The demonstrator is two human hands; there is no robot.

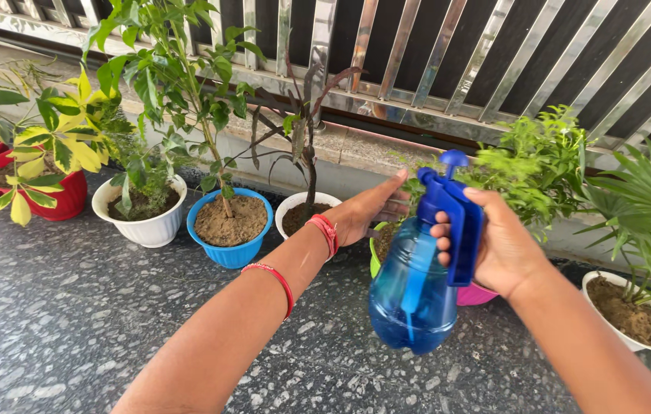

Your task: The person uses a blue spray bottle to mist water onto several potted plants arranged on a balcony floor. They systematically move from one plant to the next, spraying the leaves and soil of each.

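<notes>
My right hand (498, 245) grips the dark blue trigger head of a translucent blue spray bottle (413, 287), held in the air and tilted, with its nozzle toward the plants. My left hand (367, 211) reaches forward with fingers together and stretched out, holding nothing, beside a light green pot (375, 261) that the bottle mostly hides. Red thread bands circle my left wrist and forearm. Just left of that hand stands a small white pot (295, 211) with a dark, thin-stemmed plant.
A row of potted plants lines the wall: red pots (65, 199) at the left, a ribbed white pot (145, 226), a blue pot (229, 249), a pink pot (475, 295), a white pot (632, 337) at the right. Metal railing (417, 61) stands behind. Speckled dark floor (72, 322) lies in front.
</notes>
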